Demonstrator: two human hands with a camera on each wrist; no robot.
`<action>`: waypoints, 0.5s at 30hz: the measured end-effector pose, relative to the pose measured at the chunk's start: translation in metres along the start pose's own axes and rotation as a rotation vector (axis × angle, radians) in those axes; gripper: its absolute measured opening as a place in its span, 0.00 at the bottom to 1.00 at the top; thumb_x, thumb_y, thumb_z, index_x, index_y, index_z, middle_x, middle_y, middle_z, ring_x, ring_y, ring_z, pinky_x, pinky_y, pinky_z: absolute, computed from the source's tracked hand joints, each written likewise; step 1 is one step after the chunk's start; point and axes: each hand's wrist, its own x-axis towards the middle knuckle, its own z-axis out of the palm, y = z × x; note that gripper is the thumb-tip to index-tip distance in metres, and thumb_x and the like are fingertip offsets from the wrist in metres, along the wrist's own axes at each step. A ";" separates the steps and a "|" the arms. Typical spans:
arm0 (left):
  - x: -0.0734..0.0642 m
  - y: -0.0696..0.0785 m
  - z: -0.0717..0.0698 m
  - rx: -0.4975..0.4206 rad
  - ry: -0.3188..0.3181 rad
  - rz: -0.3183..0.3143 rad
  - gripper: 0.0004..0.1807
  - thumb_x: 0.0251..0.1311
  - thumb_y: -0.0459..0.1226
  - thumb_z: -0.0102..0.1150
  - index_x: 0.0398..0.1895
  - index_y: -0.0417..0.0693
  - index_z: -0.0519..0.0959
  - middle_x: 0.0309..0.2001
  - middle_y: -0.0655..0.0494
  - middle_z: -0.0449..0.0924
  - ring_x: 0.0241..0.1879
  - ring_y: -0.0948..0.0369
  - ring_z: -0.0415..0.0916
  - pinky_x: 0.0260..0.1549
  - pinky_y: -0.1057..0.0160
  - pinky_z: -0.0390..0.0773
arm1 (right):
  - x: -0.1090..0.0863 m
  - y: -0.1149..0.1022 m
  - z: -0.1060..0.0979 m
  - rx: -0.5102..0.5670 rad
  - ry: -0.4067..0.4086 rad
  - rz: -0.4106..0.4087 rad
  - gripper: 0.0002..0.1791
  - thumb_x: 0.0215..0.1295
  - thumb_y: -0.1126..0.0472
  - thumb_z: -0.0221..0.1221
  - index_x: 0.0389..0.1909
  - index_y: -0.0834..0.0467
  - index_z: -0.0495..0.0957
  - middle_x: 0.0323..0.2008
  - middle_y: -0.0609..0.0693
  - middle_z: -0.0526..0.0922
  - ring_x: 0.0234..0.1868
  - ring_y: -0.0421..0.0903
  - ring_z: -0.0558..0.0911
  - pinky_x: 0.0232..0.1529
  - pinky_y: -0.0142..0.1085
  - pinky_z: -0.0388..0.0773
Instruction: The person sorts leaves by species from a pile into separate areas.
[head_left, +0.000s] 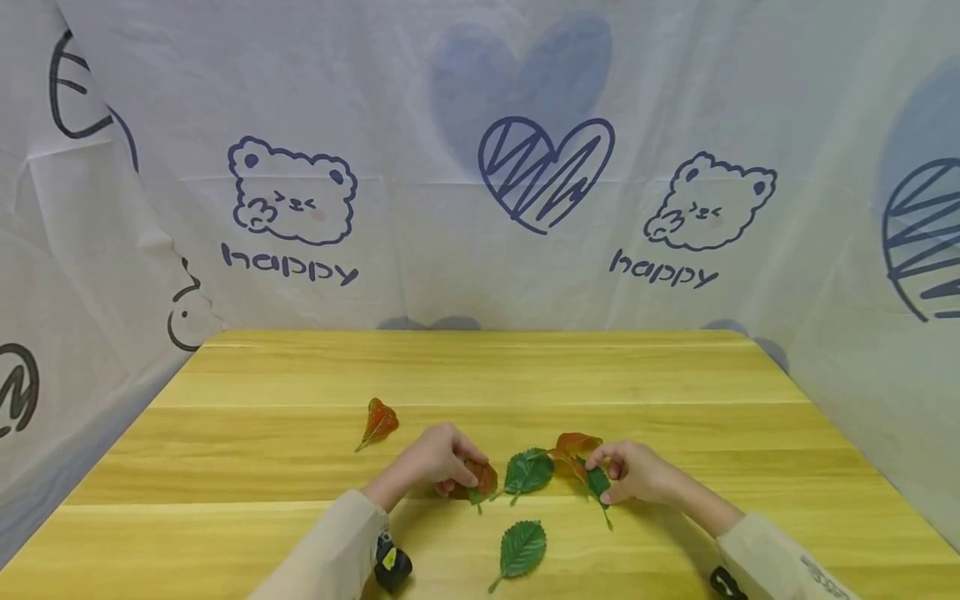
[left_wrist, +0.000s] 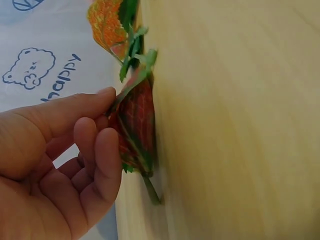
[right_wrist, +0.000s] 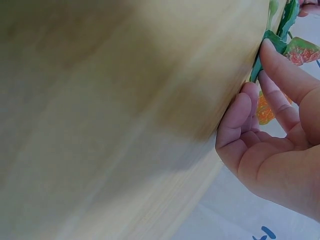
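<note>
My left hand (head_left: 448, 458) pinches a dark red artificial leaf (head_left: 486, 479) by its edge, low over the table; in the left wrist view this red leaf (left_wrist: 137, 117) stands tilted with its green stem pointing down. To the right, my right hand (head_left: 633, 475) holds a green leaf (head_left: 597, 485) between thumb and fingers, its stem toward the front. Behind that leaf an orange-red leaf (head_left: 577, 443) is partly covered. Between both hands lies a serrated green leaf (head_left: 528, 471). In the right wrist view, the held green leaf (right_wrist: 256, 67) is mostly hidden by the fingers.
Nearer the front edge is another green leaf (head_left: 523, 548) with its stem toward me. A lone orange-red leaf (head_left: 381, 421) lies farther back on the left. The wooden table (head_left: 262, 475) meets a printed white cloth (head_left: 420, 250) at its back and sides.
</note>
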 end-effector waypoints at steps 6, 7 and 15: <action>0.005 -0.005 -0.001 0.032 0.007 -0.032 0.12 0.44 0.25 0.64 0.35 0.43 0.84 0.10 0.52 0.74 0.07 0.65 0.61 0.10 0.65 0.73 | 0.000 0.000 0.001 -0.022 0.008 0.000 0.18 0.44 0.76 0.64 0.39 0.65 0.75 0.21 0.49 0.65 0.18 0.39 0.60 0.18 0.27 0.59; 0.005 -0.006 -0.001 0.037 0.007 -0.034 0.12 0.44 0.25 0.64 0.35 0.43 0.84 0.11 0.52 0.74 0.07 0.65 0.62 0.10 0.65 0.73 | 0.000 0.000 0.001 -0.023 0.007 -0.002 0.18 0.44 0.76 0.64 0.39 0.65 0.75 0.21 0.49 0.65 0.18 0.39 0.60 0.18 0.27 0.59; 0.006 -0.010 -0.001 0.039 -0.005 -0.054 0.12 0.44 0.26 0.65 0.34 0.43 0.84 0.21 0.53 0.80 0.07 0.66 0.63 0.11 0.65 0.73 | -0.001 0.000 0.001 -0.025 0.001 -0.016 0.17 0.45 0.75 0.64 0.39 0.66 0.74 0.21 0.50 0.65 0.17 0.38 0.59 0.18 0.28 0.58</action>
